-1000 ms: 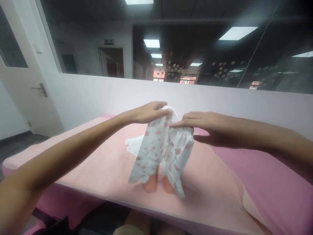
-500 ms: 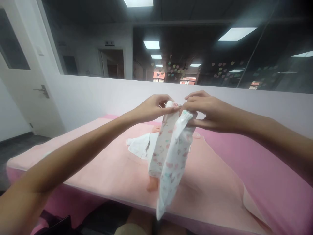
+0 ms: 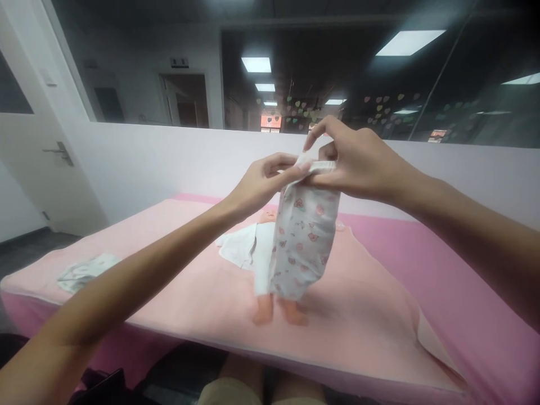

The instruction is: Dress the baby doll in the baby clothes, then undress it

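A small pair of white baby pants [image 3: 306, 242], printed with little pink figures, hangs from both my hands above the bed. My left hand [image 3: 270, 177] pinches its top edge on the left side. At the right of the waistband my right hand [image 3: 354, 160] grips the cloth between thumb and fingers, its index finger arched above. Behind the cloth a baby doll [image 3: 264, 256] in white clothing lies on its back, its bare feet toward me. The hanging cloth hides much of the doll's right-hand side.
A pink sheet [image 3: 189, 304] covers the bed, its front edge just before my knees. Folded printed cloth [image 3: 86, 273] lies at the left, beyond my forearm. Behind the bed stands a white wall [image 3: 139, 160] with a dark window above; a door [image 3: 54, 169] is at far left.
The pants have turned from a narrow, edge-on fold to a broader face and hang higher. My right hand has risen. The doll's second foot and the folded cloth at left now show.
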`<state>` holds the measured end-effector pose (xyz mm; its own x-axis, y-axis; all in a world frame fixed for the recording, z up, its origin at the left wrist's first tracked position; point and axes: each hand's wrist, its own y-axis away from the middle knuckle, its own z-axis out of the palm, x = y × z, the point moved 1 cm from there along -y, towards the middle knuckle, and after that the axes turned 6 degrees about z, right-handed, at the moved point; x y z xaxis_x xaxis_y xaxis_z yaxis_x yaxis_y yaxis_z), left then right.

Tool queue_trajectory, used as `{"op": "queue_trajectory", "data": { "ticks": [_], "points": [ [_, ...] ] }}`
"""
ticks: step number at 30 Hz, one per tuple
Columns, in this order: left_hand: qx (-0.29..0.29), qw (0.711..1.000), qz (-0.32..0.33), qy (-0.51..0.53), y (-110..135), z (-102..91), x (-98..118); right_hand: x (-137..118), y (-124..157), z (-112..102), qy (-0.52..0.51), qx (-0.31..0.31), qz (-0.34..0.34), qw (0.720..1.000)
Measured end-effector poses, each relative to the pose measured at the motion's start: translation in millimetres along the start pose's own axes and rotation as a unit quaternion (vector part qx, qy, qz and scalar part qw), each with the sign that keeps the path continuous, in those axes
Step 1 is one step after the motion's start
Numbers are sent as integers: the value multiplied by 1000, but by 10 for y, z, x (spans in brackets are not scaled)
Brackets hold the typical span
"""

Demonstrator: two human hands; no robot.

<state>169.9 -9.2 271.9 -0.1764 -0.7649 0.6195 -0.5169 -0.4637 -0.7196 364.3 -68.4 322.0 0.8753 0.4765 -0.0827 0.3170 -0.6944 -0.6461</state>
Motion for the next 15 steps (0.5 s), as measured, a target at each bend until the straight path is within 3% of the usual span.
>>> {"op": "queue_trajectory", "data": {
  "ticks": [4,9,12,15],
  "points": [
    [29,998,52,-25,27,64,-12,43,-50,6,47,35,-23,998],
    [81,993,70,-48,110,134,-135,111,-144,48,24,-149,44,988],
    [120,992,33,-4,365,205,-407,53,-162,63,-1,-169,57,984],
    [127,988,-33,76,857,316,-740,0,-172,69,-30,-158,76,984]
  ]
}}
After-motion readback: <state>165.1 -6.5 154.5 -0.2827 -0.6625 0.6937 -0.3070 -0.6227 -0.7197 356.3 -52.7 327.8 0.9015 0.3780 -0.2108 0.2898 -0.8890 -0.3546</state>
